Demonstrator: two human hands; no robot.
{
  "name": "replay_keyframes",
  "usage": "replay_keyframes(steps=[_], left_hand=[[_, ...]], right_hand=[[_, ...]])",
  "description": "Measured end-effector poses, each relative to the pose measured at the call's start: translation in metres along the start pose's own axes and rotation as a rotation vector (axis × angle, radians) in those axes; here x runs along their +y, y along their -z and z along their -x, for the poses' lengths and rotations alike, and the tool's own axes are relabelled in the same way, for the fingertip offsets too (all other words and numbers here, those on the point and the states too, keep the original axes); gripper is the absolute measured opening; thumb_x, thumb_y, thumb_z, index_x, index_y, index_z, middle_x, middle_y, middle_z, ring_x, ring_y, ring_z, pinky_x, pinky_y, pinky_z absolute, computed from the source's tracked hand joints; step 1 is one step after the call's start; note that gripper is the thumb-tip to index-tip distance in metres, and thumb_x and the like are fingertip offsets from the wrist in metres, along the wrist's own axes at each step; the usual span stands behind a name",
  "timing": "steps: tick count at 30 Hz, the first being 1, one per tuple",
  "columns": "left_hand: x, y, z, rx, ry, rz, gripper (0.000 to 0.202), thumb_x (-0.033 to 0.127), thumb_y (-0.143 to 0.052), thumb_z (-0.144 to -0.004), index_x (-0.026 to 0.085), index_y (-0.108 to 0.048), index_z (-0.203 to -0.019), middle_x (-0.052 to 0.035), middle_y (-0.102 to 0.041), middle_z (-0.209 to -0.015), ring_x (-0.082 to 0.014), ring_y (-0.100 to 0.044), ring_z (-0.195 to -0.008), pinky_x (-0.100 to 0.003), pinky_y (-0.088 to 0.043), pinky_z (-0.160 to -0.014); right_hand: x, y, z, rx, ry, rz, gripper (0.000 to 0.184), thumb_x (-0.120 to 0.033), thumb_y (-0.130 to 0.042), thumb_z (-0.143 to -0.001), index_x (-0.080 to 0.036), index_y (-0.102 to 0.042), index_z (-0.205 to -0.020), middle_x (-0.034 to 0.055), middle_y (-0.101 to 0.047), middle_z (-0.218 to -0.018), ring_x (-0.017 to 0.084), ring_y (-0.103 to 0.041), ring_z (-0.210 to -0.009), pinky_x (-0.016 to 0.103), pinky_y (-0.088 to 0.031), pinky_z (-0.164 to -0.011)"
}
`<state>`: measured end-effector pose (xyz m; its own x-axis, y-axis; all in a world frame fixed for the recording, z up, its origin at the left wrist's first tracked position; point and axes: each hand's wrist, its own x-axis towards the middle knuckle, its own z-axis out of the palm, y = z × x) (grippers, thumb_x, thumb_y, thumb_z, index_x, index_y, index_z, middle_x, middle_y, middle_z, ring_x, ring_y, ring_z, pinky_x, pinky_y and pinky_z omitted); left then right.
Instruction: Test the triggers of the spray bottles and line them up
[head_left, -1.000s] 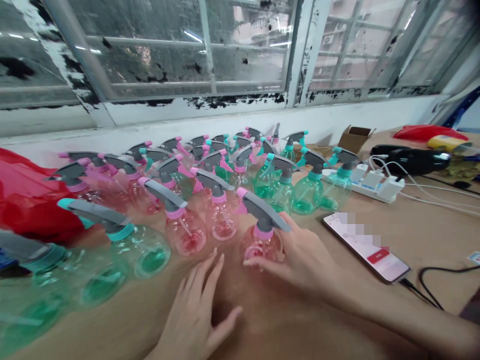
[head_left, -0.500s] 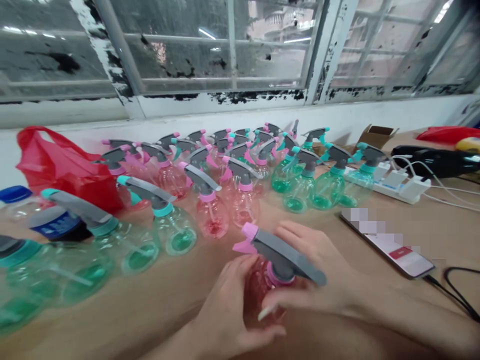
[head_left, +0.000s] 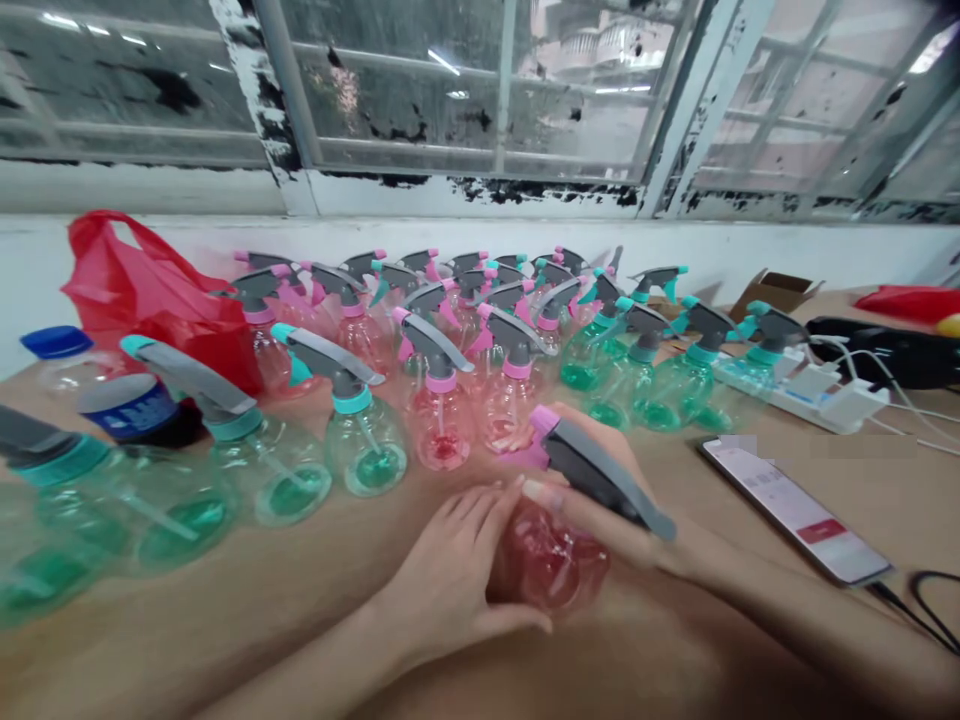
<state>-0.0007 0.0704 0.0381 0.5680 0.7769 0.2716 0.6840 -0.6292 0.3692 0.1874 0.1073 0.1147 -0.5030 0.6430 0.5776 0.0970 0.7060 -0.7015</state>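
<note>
One brown table (head_left: 315,560), crowded toward the far side with pink spray bottles (head_left: 441,435) and green spray bottles (head_left: 367,450). In front of them, nearer the camera, holds a separate pink bottle (head_left: 559,560), long axis close to upright; base too blurred to tell whether resting on the table. Wraps the right hand (head_left: 630,535) around the neck, thumb clamped across the near side, fingers partly hidden behind. Cups the left hand (head_left: 442,560) along the left side of the body, fingers well apart from a thumb low in front; cannot tell whether gripping or only alongside. Lies just right of the left fingers, with the right hand nearer the top. Above the right hand, a grey sprayer head (head_left: 592,460), slanting from the pink nozzle (head_left: 543,420) at far left down toward the right wrist.
</note>
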Motion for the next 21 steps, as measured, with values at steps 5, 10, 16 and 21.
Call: replay_keyframes(steps=[5,10,16,21], left_hand=[[-0.002,-0.009,0.004,-0.101,0.065,-0.231,0.088,0.06,-0.068,-0.077,0.006,-0.041,-0.141,-0.0236,-0.048,-0.143,-0.0393,-0.046,-0.13,-0.052,-0.039,-0.104],[-0.003,-0.012,0.007,-0.109,0.067,-0.265,0.085,0.06,-0.063,-0.081,0.008,-0.04,-0.143,-0.0212,-0.043,-0.147,-0.0366,-0.041,-0.134,-0.051,-0.037,-0.107],[-0.004,-0.013,0.008,-0.089,0.069,-0.262,0.077,0.054,-0.062,-0.083,0.011,-0.041,-0.143,-0.0185,-0.044,-0.147,-0.036,-0.042,-0.134,-0.05,-0.039,-0.106],[-0.005,-0.012,0.006,-0.087,0.039,-0.305,0.072,0.05,-0.063,-0.083,0.006,-0.047,-0.138,-0.0198,-0.049,-0.143,-0.0359,-0.047,-0.13,-0.05,-0.041,-0.104]], right_hand=[[0.019,0.014,-0.008,0.008,0.015,0.054,0.018,-0.025,-0.059,-0.085,-0.021,-0.043,-0.078,-0.0061,-0.036,-0.066,0.01,-0.033,-0.057,0.025,-0.029,-0.051],[0.031,0.021,-0.01,0.046,0.082,0.037,0.022,-0.022,-0.058,-0.085,-0.022,-0.038,-0.074,-0.006,-0.038,-0.065,0.01,-0.034,-0.057,0.026,-0.029,-0.052],[0.028,0.022,-0.015,0.01,0.125,0.074,0.024,-0.017,-0.054,-0.086,-0.021,-0.036,-0.07,-0.0057,-0.033,-0.064,0.01,-0.03,-0.057,0.026,-0.026,-0.052],[0.027,0.023,-0.014,-0.016,0.092,0.06,0.023,-0.023,-0.058,-0.086,-0.022,-0.038,-0.074,-0.0048,-0.036,-0.068,0.011,-0.034,-0.061,0.027,-0.031,-0.057]])
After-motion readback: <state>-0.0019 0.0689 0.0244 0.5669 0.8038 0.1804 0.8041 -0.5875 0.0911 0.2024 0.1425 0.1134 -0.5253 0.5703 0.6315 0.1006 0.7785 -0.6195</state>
